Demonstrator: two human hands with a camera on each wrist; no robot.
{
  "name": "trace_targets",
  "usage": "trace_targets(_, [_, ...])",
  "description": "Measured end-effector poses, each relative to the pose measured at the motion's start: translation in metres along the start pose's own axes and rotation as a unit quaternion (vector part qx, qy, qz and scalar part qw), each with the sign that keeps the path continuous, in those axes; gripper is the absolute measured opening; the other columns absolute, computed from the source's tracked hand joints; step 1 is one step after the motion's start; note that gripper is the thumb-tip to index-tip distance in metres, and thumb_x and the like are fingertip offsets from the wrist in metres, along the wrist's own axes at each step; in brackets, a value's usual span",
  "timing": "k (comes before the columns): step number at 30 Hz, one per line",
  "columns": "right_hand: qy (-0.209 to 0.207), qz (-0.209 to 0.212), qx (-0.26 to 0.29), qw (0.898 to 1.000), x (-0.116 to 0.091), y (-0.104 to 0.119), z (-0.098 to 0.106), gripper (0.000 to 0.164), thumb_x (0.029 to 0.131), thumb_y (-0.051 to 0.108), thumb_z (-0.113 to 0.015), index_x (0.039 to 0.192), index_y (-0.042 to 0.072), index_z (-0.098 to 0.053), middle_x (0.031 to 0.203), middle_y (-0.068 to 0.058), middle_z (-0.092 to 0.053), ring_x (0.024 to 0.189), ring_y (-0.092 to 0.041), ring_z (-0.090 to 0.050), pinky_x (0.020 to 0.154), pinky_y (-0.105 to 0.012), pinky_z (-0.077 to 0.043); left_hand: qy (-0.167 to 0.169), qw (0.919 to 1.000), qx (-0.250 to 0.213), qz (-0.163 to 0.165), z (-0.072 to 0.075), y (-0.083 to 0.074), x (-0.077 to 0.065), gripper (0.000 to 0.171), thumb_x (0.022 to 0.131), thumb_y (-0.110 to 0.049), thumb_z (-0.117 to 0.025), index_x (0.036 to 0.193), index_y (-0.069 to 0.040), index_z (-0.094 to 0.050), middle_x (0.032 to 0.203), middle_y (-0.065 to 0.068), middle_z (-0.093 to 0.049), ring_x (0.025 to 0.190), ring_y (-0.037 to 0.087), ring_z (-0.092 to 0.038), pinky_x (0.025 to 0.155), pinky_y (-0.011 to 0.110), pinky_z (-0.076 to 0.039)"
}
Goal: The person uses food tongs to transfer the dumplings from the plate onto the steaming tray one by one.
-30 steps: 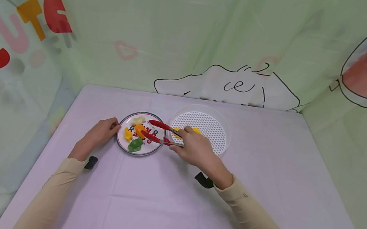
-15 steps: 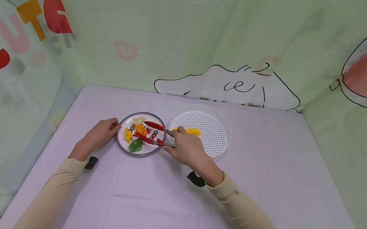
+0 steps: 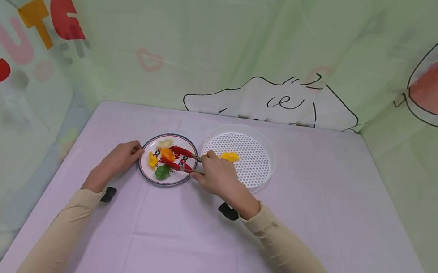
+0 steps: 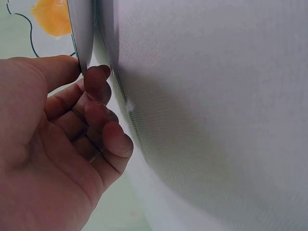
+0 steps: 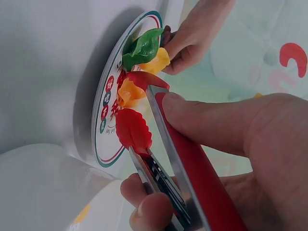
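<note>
My right hand (image 3: 218, 175) grips a pair of red-tipped metal tongs (image 5: 180, 159). Their two tips stand apart on either side of an orange dumpling-like piece (image 3: 167, 154) on a round, patterned plate (image 3: 175, 180). Also on the plate lie a green piece (image 3: 162, 173), a yellow piece (image 3: 153, 160) and a pale cream piece (image 3: 166, 143). With thumb and fingertips, my left hand (image 3: 121, 157) pinches the plate's left rim, as the left wrist view shows close up.
Right of the plate stands a round white perforated steamer tray (image 3: 254, 161) with a clear rim. Yellow pieces (image 3: 230, 156) lie in it, partly behind the right hand. A pale cloth covers the table (image 3: 191, 241), and printed curtains (image 3: 229, 43) hang around it.
My right hand has moved left with the tongs, bringing their tips further over the plate to both sides of the orange piece. The left hand keeps its place on the rim.
</note>
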State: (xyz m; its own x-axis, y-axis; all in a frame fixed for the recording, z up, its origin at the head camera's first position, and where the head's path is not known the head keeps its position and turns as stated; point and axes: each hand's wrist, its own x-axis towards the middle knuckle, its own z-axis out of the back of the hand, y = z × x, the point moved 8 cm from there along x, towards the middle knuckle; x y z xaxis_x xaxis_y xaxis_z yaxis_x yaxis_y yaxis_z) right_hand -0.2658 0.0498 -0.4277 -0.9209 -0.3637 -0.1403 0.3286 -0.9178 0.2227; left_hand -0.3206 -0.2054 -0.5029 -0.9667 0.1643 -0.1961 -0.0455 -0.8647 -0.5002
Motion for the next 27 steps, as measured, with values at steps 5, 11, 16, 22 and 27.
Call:
trace_targets(5, [-0.005, 0.000, 0.001, 1.000, -0.0001, 0.0024, 0.0012, 0.048, 0.091, 0.042, -0.072, 0.121, 0.004, -0.068, 0.112, -0.010, -0.062, 0.077, -0.021, -0.055, 0.065, -0.031, -0.048, -0.001, 1.0000, 0.000, 0.000, -0.0002, 0.0024, 0.0012, 0.026, 0.106, -0.023, -0.050, 0.112, 0.001, -0.057, 0.086, 0.010, -0.057, 0.082, 0.023, -0.053, 0.072, 0.034, -0.042])
trace_targets(11, [-0.012, -0.003, 0.001, 1.000, -0.0001, 0.0024, 0.0011, 0.047, 0.091, 0.041, -0.073, 0.120, 0.004, -0.068, 0.111, -0.010, -0.063, 0.076, -0.021, -0.055, 0.066, -0.031, -0.049, 0.001, 1.0000, -0.001, 0.000, -0.0002, 0.0032, 0.0014, 0.026, 0.106, -0.023, -0.051, 0.112, 0.001, -0.057, 0.087, 0.010, -0.057, 0.083, 0.023, -0.053, 0.072, 0.034, -0.042])
trace_targets(16, [-0.014, -0.004, 0.006, 1.000, -0.0009, 0.0015, -0.0002, 0.047, 0.091, 0.041, -0.073, 0.121, 0.005, -0.068, 0.110, -0.010, -0.062, 0.077, -0.021, -0.055, 0.066, -0.031, -0.049, 0.001, 1.0000, -0.001, -0.002, -0.0003, 0.0027, 0.0012, 0.026, 0.106, -0.023, -0.051, 0.112, 0.001, -0.057, 0.087, 0.010, -0.058, 0.083, 0.023, -0.053, 0.072, 0.034, -0.042])
trace_targets(22, [-0.019, -0.004, 0.008, 1.000, -0.0025, 0.0003, 0.0002, 0.047, 0.091, 0.042, -0.072, 0.119, 0.005, -0.068, 0.105, -0.009, -0.061, 0.075, -0.021, -0.054, 0.063, -0.030, -0.047, 0.003, 1.0000, -0.002, -0.001, -0.0009, 0.0028, 0.0017, 0.025, 0.106, -0.023, -0.051, 0.112, 0.001, -0.057, 0.086, 0.010, -0.057, 0.083, 0.023, -0.053, 0.072, 0.033, -0.042])
trace_targets(27, [-0.024, -0.005, 0.014, 1.000, -0.0064, -0.0007, 0.0032, 0.047, 0.091, 0.043, -0.072, 0.122, 0.007, -0.068, 0.109, -0.008, -0.062, 0.075, -0.020, -0.055, 0.062, -0.030, -0.048, 0.002, 1.0000, -0.001, 0.000, -0.0010, 0.0029, 0.0017, 0.026, 0.106, -0.023, -0.051, 0.112, 0.001, -0.057, 0.086, 0.010, -0.057, 0.083, 0.023, -0.053, 0.072, 0.034, -0.042])
